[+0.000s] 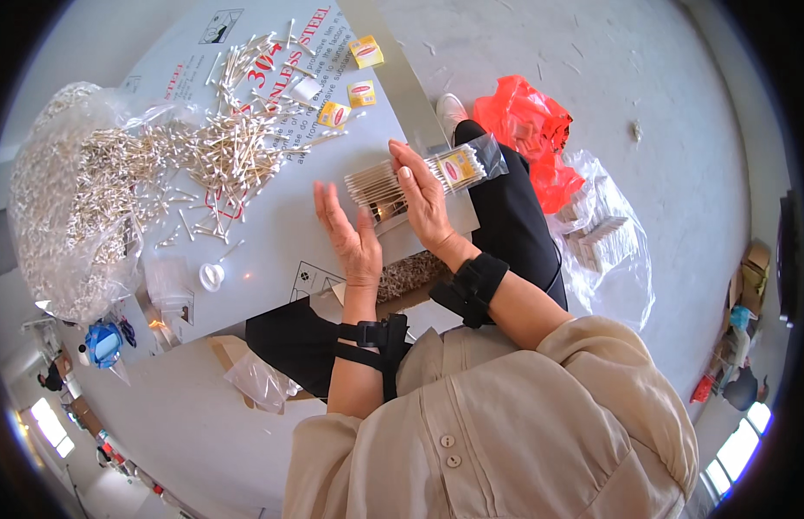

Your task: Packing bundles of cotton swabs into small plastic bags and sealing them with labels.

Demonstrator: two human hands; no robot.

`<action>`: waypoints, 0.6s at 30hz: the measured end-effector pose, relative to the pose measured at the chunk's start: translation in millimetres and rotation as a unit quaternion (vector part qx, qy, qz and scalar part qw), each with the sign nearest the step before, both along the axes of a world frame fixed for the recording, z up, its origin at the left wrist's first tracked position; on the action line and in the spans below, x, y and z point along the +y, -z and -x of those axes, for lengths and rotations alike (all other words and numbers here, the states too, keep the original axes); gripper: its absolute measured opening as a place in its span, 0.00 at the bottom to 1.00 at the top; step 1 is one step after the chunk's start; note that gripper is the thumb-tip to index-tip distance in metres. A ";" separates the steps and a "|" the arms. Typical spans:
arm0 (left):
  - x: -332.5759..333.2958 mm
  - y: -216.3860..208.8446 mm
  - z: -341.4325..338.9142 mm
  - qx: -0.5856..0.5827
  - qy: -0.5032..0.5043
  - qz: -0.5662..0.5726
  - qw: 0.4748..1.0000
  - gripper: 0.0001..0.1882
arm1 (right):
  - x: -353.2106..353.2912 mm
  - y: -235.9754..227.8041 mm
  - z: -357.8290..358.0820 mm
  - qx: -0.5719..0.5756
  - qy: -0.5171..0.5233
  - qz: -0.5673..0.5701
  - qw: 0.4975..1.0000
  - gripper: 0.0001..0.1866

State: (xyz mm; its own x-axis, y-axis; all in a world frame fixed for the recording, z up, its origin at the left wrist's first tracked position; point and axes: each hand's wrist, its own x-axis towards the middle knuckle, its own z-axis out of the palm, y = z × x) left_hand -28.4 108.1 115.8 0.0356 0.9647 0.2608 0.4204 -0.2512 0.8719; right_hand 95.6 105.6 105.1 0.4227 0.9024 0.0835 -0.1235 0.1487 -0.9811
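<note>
My right hand [428,208] is closed around a flat pack of cotton swabs [373,185], near the right edge of the table. The swab sticks lie side by side, and their white tips stick out on both sides of my hand. At the right end of the pack are a yellow label [456,168] and clear plastic film. Just left of the pack, my left hand [350,245] is open, its fingers spread, holding nothing. A large heap of loose cotton swabs [237,151] is spread over the table to the left of my hands.
A big clear bag of swabs [82,208] stands at the table's left. Several yellow cards [362,93] lie at the far side. A small white round lid [211,277] sits nearer. A red plastic bag [527,121] and a clear bag of white packs [602,233] are on the floor to the right.
</note>
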 end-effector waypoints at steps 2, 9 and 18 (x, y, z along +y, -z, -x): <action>0.2 -5.8 5.9 0.110 0.018 -0.039 0.993 0.25 | -6.0 -6.2 -3.3 0.005 -0.005 0.015 1.000 0.19; 11.3 -22.1 7.2 0.278 0.099 -0.044 0.954 0.10 | -12.4 -7.3 -19.5 -0.016 -0.021 0.034 0.999 0.18; 16.0 -21.0 7.3 0.295 0.145 -0.079 0.941 0.08 | -16.0 -6.8 -15.1 0.004 -0.018 0.033 0.999 0.17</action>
